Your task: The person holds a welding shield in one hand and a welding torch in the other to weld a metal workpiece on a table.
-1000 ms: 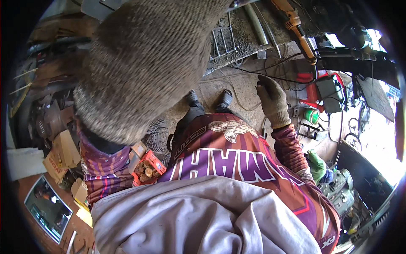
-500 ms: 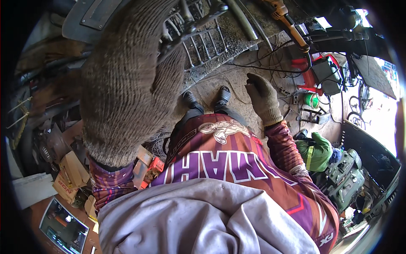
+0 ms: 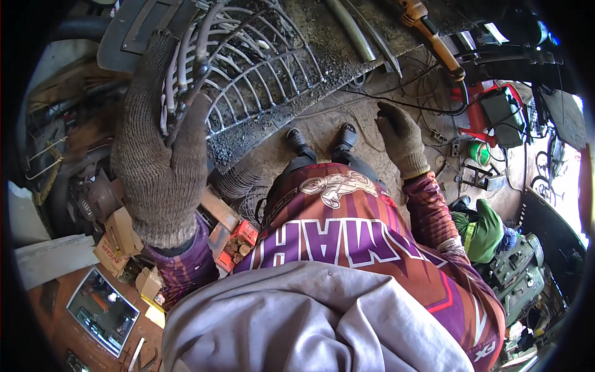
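My left hand (image 3: 162, 146), in a grey-brown knitted glove, is closed around a bar at the near left end of a curved metal rack (image 3: 259, 87). Many thin bent rods joined to thicker bars make up this rack, which lies over a gritty dark worktable (image 3: 273, 131). My thumb is on the near side of the bar; the fingertips are partly hidden behind it. My right hand (image 3: 401, 139), in a similar glove, hangs at my right side above the floor, loosely bent with fingers stretched and nothing visible in it.
A metal pipe (image 3: 350, 28) and an orange power tool (image 3: 431, 37) lie at the far right of the table. Cables trail over the floor near a red plastic chair (image 3: 477, 111). A person in green (image 3: 483, 232) crouches beside a green machine (image 3: 517, 266). Cardboard boxes (image 3: 121, 235) stand left.
My left hand has moved down and away from my head, bringing the rack lower over the table. My right hand has barely moved; the whole view has shifted slightly.
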The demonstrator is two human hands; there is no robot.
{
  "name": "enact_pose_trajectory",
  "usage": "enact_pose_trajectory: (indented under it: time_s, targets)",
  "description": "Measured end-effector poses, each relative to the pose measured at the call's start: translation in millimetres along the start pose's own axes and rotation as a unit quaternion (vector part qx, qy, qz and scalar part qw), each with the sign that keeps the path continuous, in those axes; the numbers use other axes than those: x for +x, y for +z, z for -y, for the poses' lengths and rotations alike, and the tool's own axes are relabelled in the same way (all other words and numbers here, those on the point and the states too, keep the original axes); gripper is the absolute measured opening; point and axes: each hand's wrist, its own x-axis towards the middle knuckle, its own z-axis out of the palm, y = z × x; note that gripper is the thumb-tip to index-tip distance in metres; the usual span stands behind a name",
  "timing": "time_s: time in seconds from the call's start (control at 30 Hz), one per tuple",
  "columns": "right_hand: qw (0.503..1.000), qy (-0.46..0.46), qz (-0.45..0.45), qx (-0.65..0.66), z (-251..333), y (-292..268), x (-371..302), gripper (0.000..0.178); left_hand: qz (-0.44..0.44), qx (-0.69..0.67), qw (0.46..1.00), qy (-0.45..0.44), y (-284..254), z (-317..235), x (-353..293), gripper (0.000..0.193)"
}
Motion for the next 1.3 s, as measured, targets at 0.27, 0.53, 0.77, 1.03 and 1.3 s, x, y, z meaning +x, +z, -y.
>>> enact_pose_trajectory:
  time_s: [0.27, 0.53, 0.77, 1.03, 1.3]
  targets:
    - [0.999, -0.038, 0.002, -0.006, -1, -8, 15, 0.032, -0.106, 0.317, 0.943, 0.004, 9, 7, -25, 0.04]
    - [0.999, -0.036, 0.014, -0.013, 5, -17, 17, 0.032, -0.263, 0.054, 0.919, -0.289, 16, 7, -37, 0.036]
    - [0.999, -0.048, 0.006, -0.003, 9, -10, 15, 0.032, -0.266, 0.098, 0.933, -0.223, 23, 18, -56, 0.031]
    - [0.999, -0.045, 0.005, -0.022, 2, -3, 7, 0.031, -0.164, 0.2, 0.963, -0.08, 28, -7, -75, 0.032]
    - [0.998, -0.049, 0.021, -0.033, 7, 3, 9, 0.032, -0.097, 0.149, 0.978, -0.113, 19, -15, -72, 0.045]
